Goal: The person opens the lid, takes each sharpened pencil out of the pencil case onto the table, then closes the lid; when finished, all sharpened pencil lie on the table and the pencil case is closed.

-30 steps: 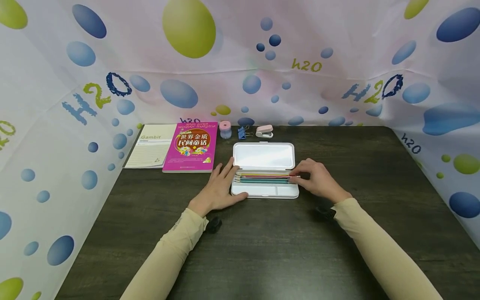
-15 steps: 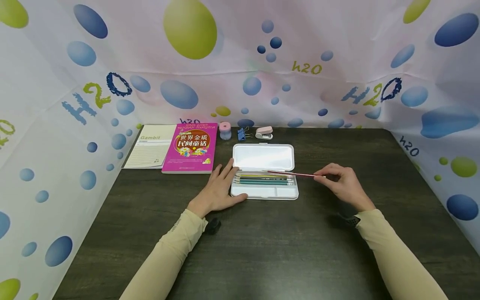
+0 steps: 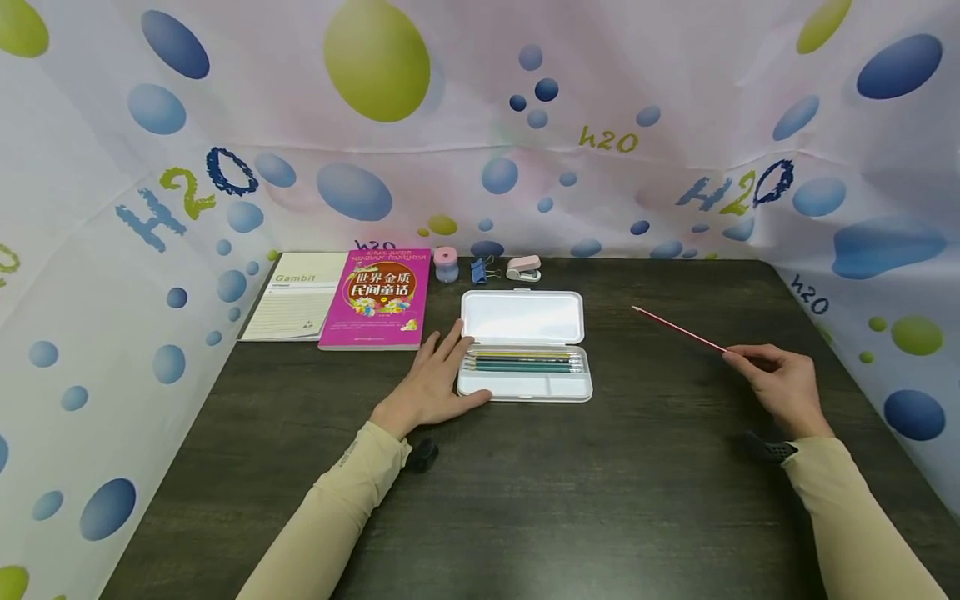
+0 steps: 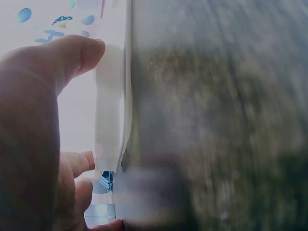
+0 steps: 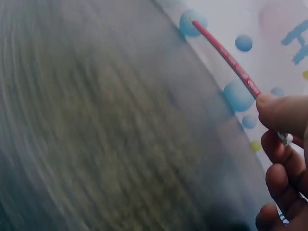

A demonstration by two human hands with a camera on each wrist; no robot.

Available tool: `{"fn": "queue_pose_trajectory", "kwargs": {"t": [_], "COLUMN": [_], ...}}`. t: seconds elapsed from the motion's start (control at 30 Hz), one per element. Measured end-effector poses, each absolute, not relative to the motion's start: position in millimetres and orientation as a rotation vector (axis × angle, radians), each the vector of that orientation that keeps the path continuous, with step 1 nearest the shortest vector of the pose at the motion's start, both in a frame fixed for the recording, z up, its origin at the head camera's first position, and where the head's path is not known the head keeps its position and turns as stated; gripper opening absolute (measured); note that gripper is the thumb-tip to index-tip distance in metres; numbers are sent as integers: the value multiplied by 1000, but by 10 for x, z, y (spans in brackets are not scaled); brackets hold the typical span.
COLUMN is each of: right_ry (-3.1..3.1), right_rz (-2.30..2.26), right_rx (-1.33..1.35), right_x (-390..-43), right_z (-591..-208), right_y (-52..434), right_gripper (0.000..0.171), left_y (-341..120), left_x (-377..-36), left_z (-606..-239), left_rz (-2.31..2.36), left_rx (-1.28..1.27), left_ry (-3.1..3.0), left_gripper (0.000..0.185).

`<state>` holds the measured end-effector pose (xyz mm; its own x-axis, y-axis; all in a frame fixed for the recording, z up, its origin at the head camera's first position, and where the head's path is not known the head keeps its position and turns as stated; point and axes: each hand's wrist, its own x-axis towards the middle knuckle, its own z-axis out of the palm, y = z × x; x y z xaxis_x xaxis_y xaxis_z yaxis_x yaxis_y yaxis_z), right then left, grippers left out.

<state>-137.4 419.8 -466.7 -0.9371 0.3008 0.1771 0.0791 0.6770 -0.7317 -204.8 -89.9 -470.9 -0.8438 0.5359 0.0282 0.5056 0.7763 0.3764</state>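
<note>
Right hand (image 3: 780,385) only has a fingertip grip on the pencil (image 3: 678,329), tip at 10 o'clock, so it might slip onto the worktop (image 3: 570,492), while the flat left hand (image 3: 435,387) steadies the case (image 3: 525,392).

A makeshift study desk: a dark wood-grain table (image 3: 525,500) walled in by bubble-print "H2O" curtain (image 3: 450,125) (a staged booth), with a notebook (image 3: 296,296), storybook (image 3: 378,296) and stapler (image 3: 522,267) at eleven to twelve o'clock.
</note>
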Motion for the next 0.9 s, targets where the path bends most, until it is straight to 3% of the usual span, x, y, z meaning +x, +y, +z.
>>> {"fn": "queue_pose_trajectory", "kwargs": {"t": [0.53, 0.9], "right_ry": [-2776, -2822], "right_rz": [762, 778], "right_rx": [-154, -132], "right_x": [-1445, -1458], "right_z": [-4756, -4738], "right_y": [4170, 4174], "right_gripper": [25, 32], "left_y": [-904, -906], "left_x": [-2031, -2031], "left_z": [-4696, -4704], "left_rz": [550, 558], "left_rx": [846, 843], "left_ry": [2880, 2891], "left_gripper": [97, 98]}}
